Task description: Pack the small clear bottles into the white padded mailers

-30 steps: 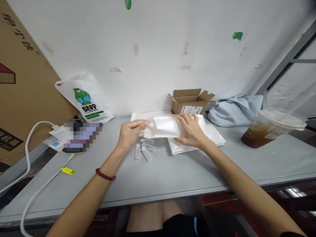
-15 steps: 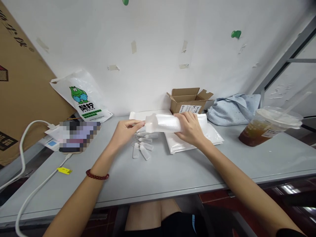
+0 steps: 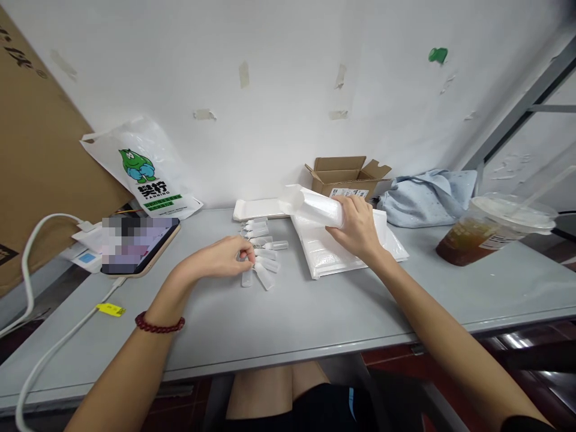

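Note:
My right hand (image 3: 357, 228) holds a white padded pouch (image 3: 312, 206) lifted above the grey table (image 3: 292, 312), its open end tilted up and to the left. My left hand (image 3: 220, 258) rests low on the table with its fingertips pinched at a cluster of several small clear plastic bottles (image 3: 263, 252). Whether a bottle is gripped I cannot tell. A stack of flat white pouches (image 3: 333, 255) lies under my right hand.
A phone (image 3: 139, 237) on a white cable lies at the left beside a printed plastic bag (image 3: 144, 171). An open cardboard box (image 3: 346, 174), a blue cloth (image 3: 427, 195) and a lidded iced drink (image 3: 499, 231) stand at the back right. A white tray (image 3: 258, 209) lies by the wall.
My left hand has let go of the pouch's mouth and dropped to the small bottles on the table. My right hand has raised the pouch and tipped its open end upward.

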Available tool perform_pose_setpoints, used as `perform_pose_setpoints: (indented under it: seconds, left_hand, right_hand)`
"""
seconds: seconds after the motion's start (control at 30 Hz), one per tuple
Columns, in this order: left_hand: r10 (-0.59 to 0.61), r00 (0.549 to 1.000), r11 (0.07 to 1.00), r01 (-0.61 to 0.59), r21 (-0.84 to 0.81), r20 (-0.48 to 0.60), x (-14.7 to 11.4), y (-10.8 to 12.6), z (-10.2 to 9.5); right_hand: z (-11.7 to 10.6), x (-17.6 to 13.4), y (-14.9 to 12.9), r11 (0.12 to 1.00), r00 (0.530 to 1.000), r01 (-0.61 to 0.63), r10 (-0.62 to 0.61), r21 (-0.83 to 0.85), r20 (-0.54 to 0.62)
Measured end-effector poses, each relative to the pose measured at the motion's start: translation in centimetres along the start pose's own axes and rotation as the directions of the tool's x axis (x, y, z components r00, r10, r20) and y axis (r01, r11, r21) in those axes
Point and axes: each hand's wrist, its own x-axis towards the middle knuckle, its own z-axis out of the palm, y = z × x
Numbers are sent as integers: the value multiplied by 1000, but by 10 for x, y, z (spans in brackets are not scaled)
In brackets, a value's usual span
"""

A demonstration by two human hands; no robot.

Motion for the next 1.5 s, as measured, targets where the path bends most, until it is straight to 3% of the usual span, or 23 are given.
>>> perform_pose_setpoints:
  seconds: [0.17,0.43,0.57,0.73,0.87,1.03,1.2,1.3,1.5]
  left_hand:
    - [-17,997,1000,18,-5,73,-2,3,0]
    - [-42,998,996,38,86,47,6,-2,10]
    - [13,1000,1000,-13,1,28,6,2,5]
    - [51,993,958,-78,-275,-104,-4,10,-13]
    - [-31,949,867,-130,-480,-314,-7,7,-17]
    - [-213,849,885,-42,-463,-483,0,5,-11]
    - [-136,818,953,-46,-301,-559,9,8,3]
    - [-85,824,963,-76,-258,-560,12,14,12]
    - [20,887,943,-170,-287,-461,15,26,22]
  right_hand:
    - [-1,0,-1,1000,1000,-4,4,11,14]
    - [-1,-1,-5,1000,998,-1,0,16,67]
    - [-2,-1,-6,1000,998,-4,3,7,70]
    - [-2,-1,-7,1000,996,17,-16,-14,88]
    - [-1,-1,-8,996,993,50,-42,-67,110]
    - [-1,-2,-9,990,987,90,-75,-111,139]
    - [2,-4,-14,974,975,180,-157,-141,156]
    - [5,-6,-19,965,967,226,-206,-134,146]
    - [7,-8,-24,958,961,265,-253,-110,111]
